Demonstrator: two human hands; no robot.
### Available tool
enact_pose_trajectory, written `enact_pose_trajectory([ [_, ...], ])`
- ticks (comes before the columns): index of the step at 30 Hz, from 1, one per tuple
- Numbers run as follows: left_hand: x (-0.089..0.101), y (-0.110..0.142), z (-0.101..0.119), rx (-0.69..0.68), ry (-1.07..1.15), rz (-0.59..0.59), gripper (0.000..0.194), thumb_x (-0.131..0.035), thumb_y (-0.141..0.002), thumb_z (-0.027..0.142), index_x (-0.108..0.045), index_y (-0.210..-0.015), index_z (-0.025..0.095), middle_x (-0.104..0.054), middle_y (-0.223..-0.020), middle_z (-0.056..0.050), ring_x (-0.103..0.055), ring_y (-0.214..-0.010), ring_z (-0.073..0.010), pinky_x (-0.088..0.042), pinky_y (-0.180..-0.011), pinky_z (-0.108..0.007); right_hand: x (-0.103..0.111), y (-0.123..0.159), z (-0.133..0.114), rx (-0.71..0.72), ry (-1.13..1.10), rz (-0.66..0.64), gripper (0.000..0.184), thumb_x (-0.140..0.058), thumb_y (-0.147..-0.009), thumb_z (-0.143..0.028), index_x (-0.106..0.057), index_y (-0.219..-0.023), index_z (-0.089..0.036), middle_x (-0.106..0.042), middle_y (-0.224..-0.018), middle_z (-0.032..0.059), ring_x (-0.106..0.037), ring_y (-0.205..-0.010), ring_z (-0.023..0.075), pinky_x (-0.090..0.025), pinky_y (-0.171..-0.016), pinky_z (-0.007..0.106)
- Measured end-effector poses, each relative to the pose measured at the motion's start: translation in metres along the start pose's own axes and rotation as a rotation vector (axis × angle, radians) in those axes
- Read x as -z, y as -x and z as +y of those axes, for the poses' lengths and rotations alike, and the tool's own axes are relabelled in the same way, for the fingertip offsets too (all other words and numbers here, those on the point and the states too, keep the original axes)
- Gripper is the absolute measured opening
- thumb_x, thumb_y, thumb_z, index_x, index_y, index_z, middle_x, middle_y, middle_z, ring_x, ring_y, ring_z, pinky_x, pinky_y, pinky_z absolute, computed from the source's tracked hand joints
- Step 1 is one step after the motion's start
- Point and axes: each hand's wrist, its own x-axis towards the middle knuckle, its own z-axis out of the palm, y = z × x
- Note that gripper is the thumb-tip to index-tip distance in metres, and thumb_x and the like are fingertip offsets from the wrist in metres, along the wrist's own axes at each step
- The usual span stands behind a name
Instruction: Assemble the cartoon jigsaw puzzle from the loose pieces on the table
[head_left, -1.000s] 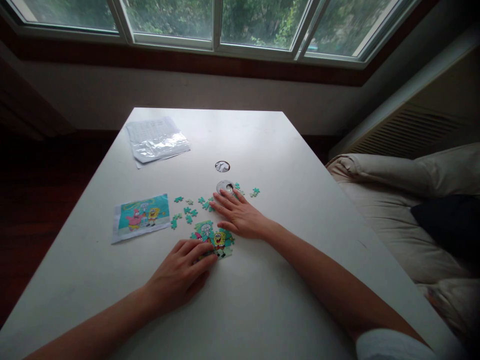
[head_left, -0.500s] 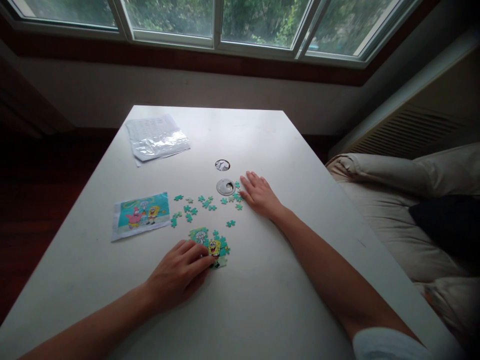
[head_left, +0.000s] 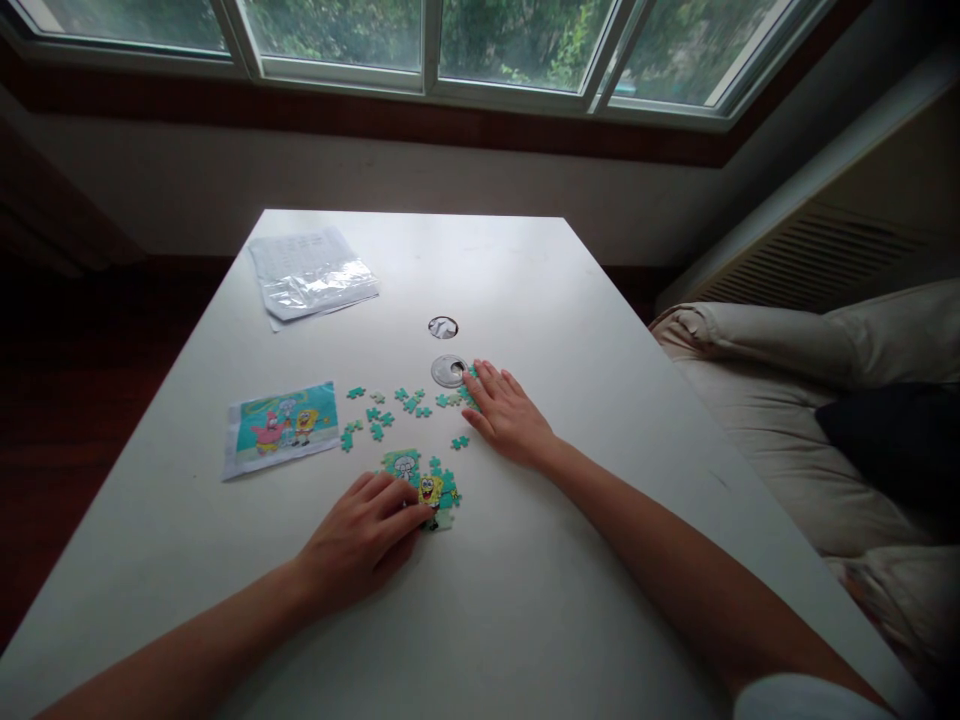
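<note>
A partly assembled cartoon jigsaw (head_left: 424, 482) lies on the white table (head_left: 525, 560). My left hand (head_left: 364, 540) rests flat beside it, fingertips touching its near left edge, fingers stretched out. Several loose teal pieces (head_left: 390, 405) are scattered just beyond it, one lone piece (head_left: 460, 442) to its right. My right hand (head_left: 506, 415) lies palm down with fingers spread, fingertips over the rightmost loose pieces beside a round grey cap (head_left: 448, 370). Neither hand holds anything that I can see.
A printed reference picture (head_left: 279, 428) lies left of the pieces. A clear plastic bag on paper (head_left: 311, 277) sits at the far left of the table. A round cable hole (head_left: 442, 327) is behind the cap. A cushioned seat (head_left: 810, 430) stands to the right.
My right hand went from over the assembled part out to the right, then came back a little toward the loose pieces. The assembled part shifted slightly. My left hand stayed put.
</note>
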Motion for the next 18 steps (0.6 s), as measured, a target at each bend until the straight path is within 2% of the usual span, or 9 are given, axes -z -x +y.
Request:
enact_pose_trajectory([
  [6, -0.001, 0.0, -0.001, 0.008, 0.007, -0.004, 0.028, -0.051, -0.097, 0.016, -0.062, -0.123, 0.021, -0.064, -0.107, -0.008, -0.054, -0.095, -0.0225, -0.044, -0.087, -0.039, 0.003, 0.009, -0.011, 0.043, -0.173, 0.036, 0.059, -0.03, -0.106, -0.047, -0.036, -0.158, -0.019, -0.023, -0.167, 0.0102, -0.02, -0.156, 0.0255, -0.02, -0.128, 0.05],
  [10, 0.0, 0.0, -0.002, 0.007, 0.011, -0.022, 0.028, -0.051, -0.098, 0.016, -0.061, -0.124, 0.021, -0.064, -0.109, -0.008, -0.054, -0.095, -0.0222, -0.044, -0.088, -0.039, 0.009, 0.008, -0.009, 0.127, -0.45, 0.102, 0.048, -0.034, -0.107, -0.042, -0.054, -0.147, -0.024, -0.046, -0.157, 0.0073, -0.037, -0.149, 0.0243, -0.027, -0.126, 0.05],
  [12, 0.0, 0.0, -0.002, 0.003, 0.014, -0.026, 0.029, -0.05, -0.098, 0.016, -0.061, -0.124, 0.021, -0.064, -0.109, -0.009, -0.055, -0.096, -0.0224, -0.045, -0.088, -0.04, 0.013, 0.007, -0.008, 0.13, -0.661, 0.147, 0.044, -0.036, -0.106, -0.043, -0.062, -0.138, -0.027, -0.06, -0.145, 0.0055, -0.053, -0.138, 0.0232, -0.039, -0.12, 0.047],
  [15, 0.001, 0.001, -0.003, -0.013, 0.008, -0.027, 0.03, -0.05, -0.098, 0.016, -0.061, -0.125, 0.02, -0.064, -0.11, -0.009, -0.055, -0.097, -0.0227, -0.045, -0.089, -0.04, 0.014, 0.006, -0.002, -0.043, -0.919, 0.293, 0.042, -0.039, -0.105, -0.048, -0.071, -0.122, -0.026, -0.073, -0.123, 0.0049, -0.068, -0.115, 0.0229, -0.052, -0.105, 0.042],
  [18, 0.001, 0.003, -0.002, -0.032, -0.015, -0.021, 0.031, -0.05, -0.098, 0.015, -0.06, -0.126, 0.02, -0.064, -0.111, -0.01, -0.055, -0.097, -0.0227, -0.046, -0.091, -0.041, 0.011, 0.003, 0.009, -0.23, -0.999, 0.451, 0.042, -0.043, -0.103, -0.053, -0.073, -0.109, -0.025, -0.076, -0.11, 0.005, -0.07, -0.107, 0.0229, -0.053, -0.1, 0.042],
])
